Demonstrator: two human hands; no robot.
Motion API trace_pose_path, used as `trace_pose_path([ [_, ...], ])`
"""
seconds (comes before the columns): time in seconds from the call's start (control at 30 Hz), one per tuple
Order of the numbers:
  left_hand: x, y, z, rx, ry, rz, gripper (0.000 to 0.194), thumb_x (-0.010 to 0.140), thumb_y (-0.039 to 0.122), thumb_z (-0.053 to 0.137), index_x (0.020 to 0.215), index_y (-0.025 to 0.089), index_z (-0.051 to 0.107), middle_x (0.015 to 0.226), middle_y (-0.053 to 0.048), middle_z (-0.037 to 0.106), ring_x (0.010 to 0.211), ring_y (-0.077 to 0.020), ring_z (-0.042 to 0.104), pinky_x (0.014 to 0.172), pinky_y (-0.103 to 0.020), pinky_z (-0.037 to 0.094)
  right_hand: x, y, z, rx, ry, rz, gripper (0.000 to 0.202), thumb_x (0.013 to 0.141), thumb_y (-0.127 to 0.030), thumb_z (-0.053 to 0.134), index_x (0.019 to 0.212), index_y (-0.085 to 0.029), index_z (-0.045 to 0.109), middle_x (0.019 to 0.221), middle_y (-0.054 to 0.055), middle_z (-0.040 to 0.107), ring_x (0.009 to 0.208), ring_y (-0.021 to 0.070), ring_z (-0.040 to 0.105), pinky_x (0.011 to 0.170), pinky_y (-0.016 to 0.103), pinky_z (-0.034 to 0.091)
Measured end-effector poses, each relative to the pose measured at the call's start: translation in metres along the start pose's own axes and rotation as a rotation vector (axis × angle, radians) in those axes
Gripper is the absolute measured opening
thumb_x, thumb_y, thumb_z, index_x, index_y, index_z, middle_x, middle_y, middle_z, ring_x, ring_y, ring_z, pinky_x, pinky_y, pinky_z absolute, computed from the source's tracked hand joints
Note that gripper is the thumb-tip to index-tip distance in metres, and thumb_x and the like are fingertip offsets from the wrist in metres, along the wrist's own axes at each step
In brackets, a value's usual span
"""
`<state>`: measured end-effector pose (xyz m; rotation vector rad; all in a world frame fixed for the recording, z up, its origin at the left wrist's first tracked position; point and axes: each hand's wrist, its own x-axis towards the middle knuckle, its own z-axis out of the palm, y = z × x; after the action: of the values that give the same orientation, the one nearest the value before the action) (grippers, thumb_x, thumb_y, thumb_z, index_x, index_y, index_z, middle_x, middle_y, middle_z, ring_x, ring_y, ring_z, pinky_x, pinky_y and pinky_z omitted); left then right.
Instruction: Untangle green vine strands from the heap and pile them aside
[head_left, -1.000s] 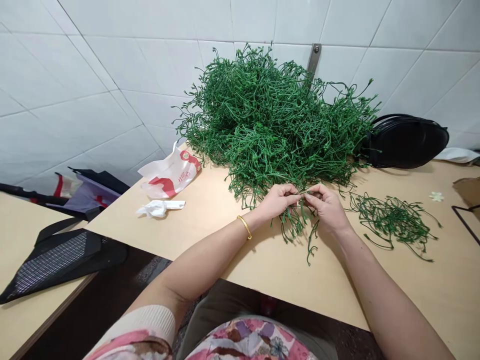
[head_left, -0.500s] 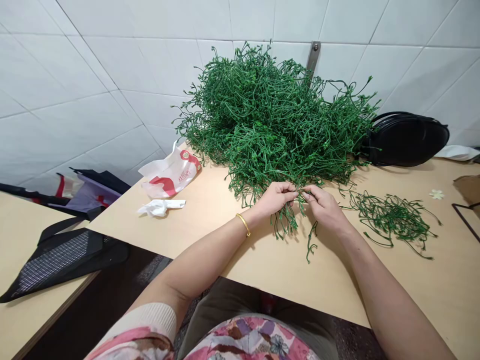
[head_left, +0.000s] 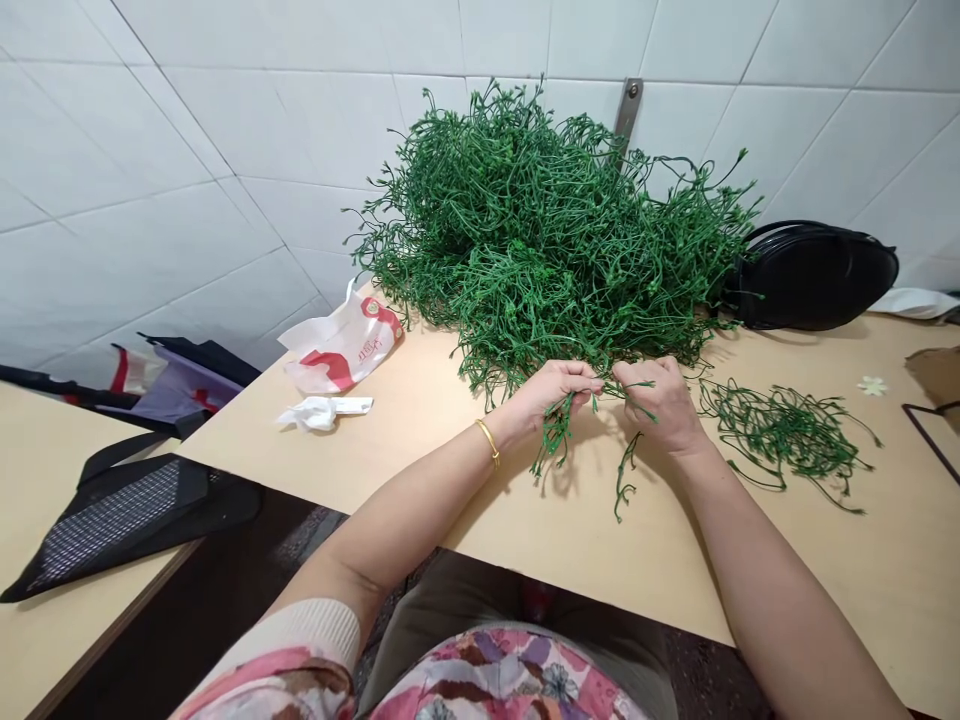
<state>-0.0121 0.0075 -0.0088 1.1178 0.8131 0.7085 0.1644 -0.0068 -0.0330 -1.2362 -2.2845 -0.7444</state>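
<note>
Two hands meet at the centre of the frame, just above the table (head_left: pixel 525 530). Left hand (head_left: pixel 551 392) has its fingers curled together, pinched on a small cluster of green stems (head_left: pixel 556 432) that hangs below its fingertips. Right hand (head_left: pixel 660 400) is likewise closed, thumb against fingers, clamped on a thin green strand (head_left: pixel 624 480) that trails down toward the tabletop. A gold bangle (head_left: pixel 489 442) sits on the left wrist. Directly behind the hands, upper centre, lies a large heap of green stems (head_left: pixel 540 230) against the tiled wall. A smaller pile of stems (head_left: pixel 780 435) lies flat at right of centre. A black bag (head_left: pixel 814 275) rests at upper right. A red-and-white packet (head_left: pixel 341 350) and a crumpled tissue (head_left: pixel 319 412) lie left of centre.
</note>
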Motion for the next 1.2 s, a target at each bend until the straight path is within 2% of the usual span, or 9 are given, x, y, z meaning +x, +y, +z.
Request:
trace_pose_path([
  [0.17,0.0,0.0,-0.003,-0.109,-0.063,-0.037,0.023,0.061,0.026,0.07,0.059,0.014,0.049,0.043,0.008,0.036,0.036,-0.0017,0.027,0.038,-0.017,0.019,-0.002,0.005,0.001,-0.001,0.037,-0.059,0.023,0.075,-0.004,0.039,0.078,-0.017,0.057,0.06,0.003,0.054,0.063,0.0179,0.044,0.07,0.03,0.028],
  [0.37,-0.001,0.003,-0.002,-0.071,0.045,0.008,0.019,0.063,0.02,0.066,0.057,0.014,0.05,0.042,0.007,0.038,0.037,-0.0022,0.031,0.039,-0.018,0.021,-0.004,0.006,0.002,0.056,0.016,-0.071,0.022,0.077,-0.004,0.038,0.073,-0.018,0.054,0.058,0.002,0.054,0.059,0.0168,0.044,0.071,0.028,0.03],
  [0.6,0.001,-0.001,0.002,-0.025,0.107,0.044,0.022,0.061,0.023,0.07,0.055,0.013,0.051,0.041,0.006,0.041,0.035,-0.0028,0.033,0.039,-0.019,0.02,-0.006,0.006,0.009,0.035,0.03,-0.014,0.024,0.073,-0.003,0.039,0.08,-0.017,0.058,0.062,0.004,0.057,0.065,0.018,0.047,0.074,0.03,0.03],
  [0.7,-0.003,0.005,-0.004,-0.079,0.063,0.076,0.021,0.059,0.024,0.071,0.059,0.014,0.052,0.042,0.007,0.042,0.035,-0.0026,0.033,0.038,-0.019,0.021,-0.014,0.023,0.009,0.016,-0.011,0.147,0.022,0.072,-0.005,0.041,0.077,-0.017,0.058,0.057,0.003,0.053,0.059,0.0175,0.043,0.07,0.032,0.029],
  [0.8,-0.003,0.008,-0.008,-0.136,0.105,0.189,0.022,0.058,0.025,0.071,0.064,0.015,0.052,0.043,0.009,0.042,0.035,-0.0022,0.032,0.039,-0.018,0.022,-0.018,0.037,0.002,0.063,0.057,0.455,0.016,0.07,-0.007,0.043,0.073,-0.017,0.055,0.052,0.001,0.047,0.054,0.0166,0.04,0.064,0.032,0.029],
  [0.9,0.002,0.002,-0.004,-0.027,0.143,0.205,0.021,0.06,0.026,0.068,0.059,0.014,0.051,0.044,0.007,0.042,0.038,-0.0026,0.034,0.04,-0.019,0.022,-0.011,0.033,-0.005,0.375,0.144,0.663,0.012,0.077,-0.016,0.043,0.079,-0.019,0.054,0.06,0.002,0.054,0.056,0.0157,0.046,0.06,0.029,0.034],
  [0.97,0.005,-0.004,0.0,0.042,0.129,0.211,0.02,0.063,0.027,0.066,0.059,0.014,0.052,0.045,0.007,0.042,0.039,-0.0024,0.033,0.042,-0.019,0.021,-0.006,0.026,-0.005,0.674,0.136,0.759,0.012,0.082,-0.026,0.045,0.079,-0.02,0.054,0.059,0.0,0.052,0.052,0.0133,0.045,0.054,0.027,0.034],
  [1.1,0.006,-0.009,-0.001,0.137,0.139,0.241,0.021,0.063,0.03,0.066,0.061,0.013,0.053,0.049,0.006,0.044,0.044,-0.0028,0.031,0.046,-0.02,0.022,-0.003,0.017,-0.001,1.221,0.049,0.882,0.027,0.076,-0.046,0.058,0.072,-0.02,0.055,0.054,-0.004,0.043,0.046,0.0089,0.036,0.045,0.024,0.029],
  [1.2,0.005,-0.009,-0.004,0.198,0.127,0.308,0.022,0.065,0.031,0.064,0.061,0.013,0.053,0.052,0.006,0.043,0.048,-0.0036,0.031,0.05,-0.021,0.024,-0.002,0.01,-0.003,1.438,-0.106,0.918,0.033,0.068,-0.05,0.067,0.072,-0.018,0.059,0.053,-0.005,0.039,0.046,0.007,0.031,0.044,0.024,0.025],
])
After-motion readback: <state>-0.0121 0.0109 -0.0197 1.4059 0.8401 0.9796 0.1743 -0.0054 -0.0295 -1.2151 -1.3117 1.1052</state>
